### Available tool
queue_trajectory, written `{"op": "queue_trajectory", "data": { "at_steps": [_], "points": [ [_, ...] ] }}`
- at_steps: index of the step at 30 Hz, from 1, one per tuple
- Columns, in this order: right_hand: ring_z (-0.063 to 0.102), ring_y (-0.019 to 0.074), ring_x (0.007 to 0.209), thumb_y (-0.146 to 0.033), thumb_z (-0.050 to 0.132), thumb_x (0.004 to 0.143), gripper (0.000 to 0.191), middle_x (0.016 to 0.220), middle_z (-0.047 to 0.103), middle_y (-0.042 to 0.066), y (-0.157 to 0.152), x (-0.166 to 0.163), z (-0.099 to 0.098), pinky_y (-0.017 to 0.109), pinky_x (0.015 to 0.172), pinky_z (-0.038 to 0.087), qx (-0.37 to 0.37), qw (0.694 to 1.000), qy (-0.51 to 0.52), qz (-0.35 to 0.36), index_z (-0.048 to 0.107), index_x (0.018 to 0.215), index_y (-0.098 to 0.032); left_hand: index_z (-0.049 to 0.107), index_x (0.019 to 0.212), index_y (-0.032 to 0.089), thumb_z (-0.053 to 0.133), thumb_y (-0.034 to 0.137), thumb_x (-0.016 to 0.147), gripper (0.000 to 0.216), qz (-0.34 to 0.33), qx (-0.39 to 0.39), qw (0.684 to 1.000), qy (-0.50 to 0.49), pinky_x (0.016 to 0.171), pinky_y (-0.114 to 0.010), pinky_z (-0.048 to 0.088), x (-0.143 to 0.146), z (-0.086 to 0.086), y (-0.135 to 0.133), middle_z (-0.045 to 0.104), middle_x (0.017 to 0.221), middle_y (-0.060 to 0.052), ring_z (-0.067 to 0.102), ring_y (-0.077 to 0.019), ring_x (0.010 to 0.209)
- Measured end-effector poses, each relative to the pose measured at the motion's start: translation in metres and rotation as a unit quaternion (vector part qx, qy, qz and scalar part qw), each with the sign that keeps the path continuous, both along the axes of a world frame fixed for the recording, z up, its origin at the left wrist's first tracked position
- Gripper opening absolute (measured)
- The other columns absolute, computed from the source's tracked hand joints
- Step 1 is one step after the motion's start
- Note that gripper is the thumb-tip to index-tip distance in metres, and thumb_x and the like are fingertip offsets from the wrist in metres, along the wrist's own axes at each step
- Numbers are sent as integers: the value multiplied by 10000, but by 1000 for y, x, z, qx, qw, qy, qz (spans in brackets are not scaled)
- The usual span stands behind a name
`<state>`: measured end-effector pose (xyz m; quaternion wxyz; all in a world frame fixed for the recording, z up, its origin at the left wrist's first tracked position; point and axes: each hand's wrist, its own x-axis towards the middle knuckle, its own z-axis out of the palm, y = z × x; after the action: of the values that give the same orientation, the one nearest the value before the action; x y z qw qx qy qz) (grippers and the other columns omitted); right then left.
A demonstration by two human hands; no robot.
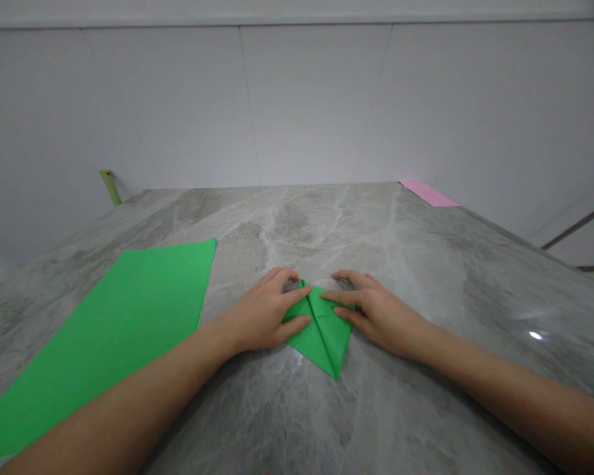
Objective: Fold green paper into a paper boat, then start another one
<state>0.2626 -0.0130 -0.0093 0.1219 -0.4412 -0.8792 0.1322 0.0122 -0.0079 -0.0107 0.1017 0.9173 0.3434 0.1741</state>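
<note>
A small piece of folded green paper (pixel 321 333) lies flat on the table in front of me, kite-shaped, with a crease running down its middle and one corner pointing toward me. My left hand (pixel 270 310) rests on its left side, thumb and index finger stretched out over the paper. From the other side my right hand (pixel 376 307) touches the upper right part with its thumb and fingers spread. Both hands are open and press on the paper without gripping it. The fingers cover parts of its left and right corners.
Large green paper sheets (pixel 143 310) lie at the left, partly under my left forearm. A pink sheet (pixel 430 194) sits at the far right edge of the grey marbled table (pixel 297 224). A white wall (pixel 317 105) stands behind, with a yellow-green strip (pixel 111 188) at the left.
</note>
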Motion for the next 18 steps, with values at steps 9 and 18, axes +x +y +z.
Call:
{"op": "queue_trajectory", "data": {
  "at_steps": [9,18],
  "points": [
    [539,326,1253,-169,519,936,387,1354,564,156,-2,-1,1,587,1059,399,20,1000,-9,5,666,1277,-277,564,1339,141,545,382,948,459,4,8,999,32,1048,-479,444,0,0,0,487,1299,-180,479,-309,1232],
    [601,298,1083,-218,621,887,278,1138,644,153,-3,-2,0,475,975,478,45,998,38,-28,718,1142,-164,582,1312,121,558,341,945,429,-12,21,999,29,1055,-511,434,1,2,-1,498,1298,-190,468,-319,1241]
  ]
}}
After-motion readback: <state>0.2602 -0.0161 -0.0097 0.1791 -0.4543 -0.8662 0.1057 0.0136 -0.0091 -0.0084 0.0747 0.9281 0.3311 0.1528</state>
